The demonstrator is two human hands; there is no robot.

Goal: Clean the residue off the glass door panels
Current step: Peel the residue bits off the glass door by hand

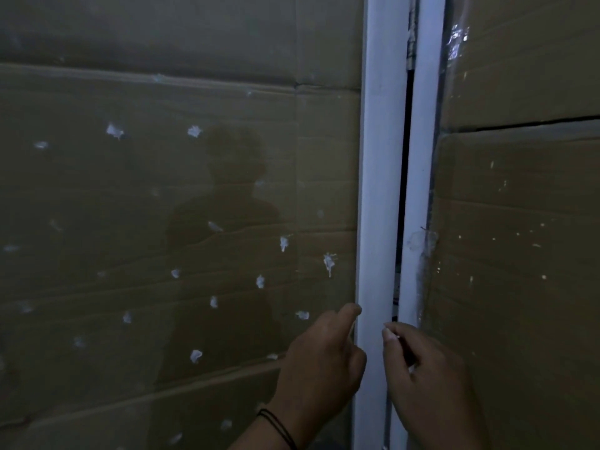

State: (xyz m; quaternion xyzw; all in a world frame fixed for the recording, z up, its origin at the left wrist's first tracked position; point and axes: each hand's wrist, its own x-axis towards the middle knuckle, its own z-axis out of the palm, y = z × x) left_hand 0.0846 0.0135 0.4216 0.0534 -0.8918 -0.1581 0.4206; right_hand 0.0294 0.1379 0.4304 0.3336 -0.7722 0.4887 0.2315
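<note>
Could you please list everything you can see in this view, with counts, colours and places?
left glass panel: one, clear, fills the left of the view.
right glass panel: one, clear, on the right.
residue spots: many, whitish, scattered over the left glass panel; fewer, fainter specks on the right one.
door frames: two, white, upright in the middle, with a dark gap between them.
cardboard: brown sheets behind both panels.
wristband: thin black cords on the left wrist.
left hand: forefinger out, near the left frame's edge.
right hand: fingers curled, in front of the right frame.
</note>
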